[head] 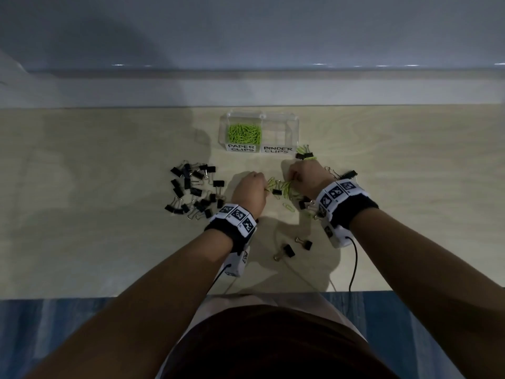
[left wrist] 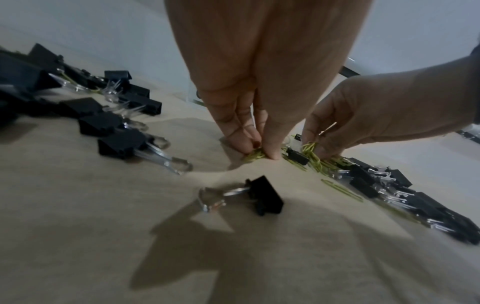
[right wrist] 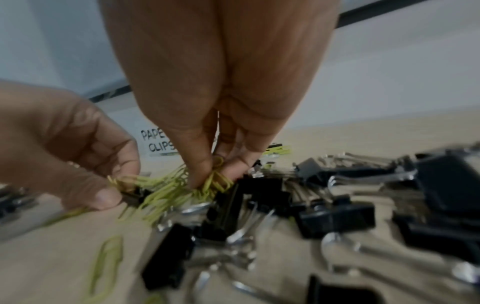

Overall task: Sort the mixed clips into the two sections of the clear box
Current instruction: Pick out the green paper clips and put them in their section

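1. The left hand (head: pixel 250 191) pinches green wire paper clips (left wrist: pixel 255 154) against the pale wooden table (head: pixel 109 242), mid-table.
2. The right hand (head: pixel 306 176) pinches more of them.
3. The clear plastic two-section box (head: pixel 293 124) sits at the far edge.
4. Black metal binder clips (head: pixel 195 190) lie leftward.

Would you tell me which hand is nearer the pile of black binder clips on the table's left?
Left. The left hand sits just beside the pile; the right hand is farther off.
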`<state>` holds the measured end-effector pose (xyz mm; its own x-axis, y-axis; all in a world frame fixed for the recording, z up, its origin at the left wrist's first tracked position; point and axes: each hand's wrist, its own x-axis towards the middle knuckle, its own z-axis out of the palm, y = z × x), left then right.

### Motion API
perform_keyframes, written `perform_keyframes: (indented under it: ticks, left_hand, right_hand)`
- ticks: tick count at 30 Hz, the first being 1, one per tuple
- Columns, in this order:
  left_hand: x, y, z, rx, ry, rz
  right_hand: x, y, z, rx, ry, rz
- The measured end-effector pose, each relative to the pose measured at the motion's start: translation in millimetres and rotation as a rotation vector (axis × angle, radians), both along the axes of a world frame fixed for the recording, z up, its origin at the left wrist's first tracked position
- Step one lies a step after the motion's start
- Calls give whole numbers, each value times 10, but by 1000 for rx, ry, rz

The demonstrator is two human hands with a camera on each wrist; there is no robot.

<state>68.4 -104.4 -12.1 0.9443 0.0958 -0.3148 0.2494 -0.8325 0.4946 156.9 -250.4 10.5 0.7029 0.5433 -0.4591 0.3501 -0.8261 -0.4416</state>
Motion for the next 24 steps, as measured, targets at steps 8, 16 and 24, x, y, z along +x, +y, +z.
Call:
perform_keyframes:
  ticks: [8,16,24]
  left_hand:
    - [25,164,38,216,84,-218]
    - [115,603,256,-190,-39,94]
    - [685,1014,608,-232,-360,342]
  right_hand:
    - [-16,-65,15,288,134,-381]
    - [350,530,427,673,214,-477]
    - [613,1213,369,493,-88,-375]
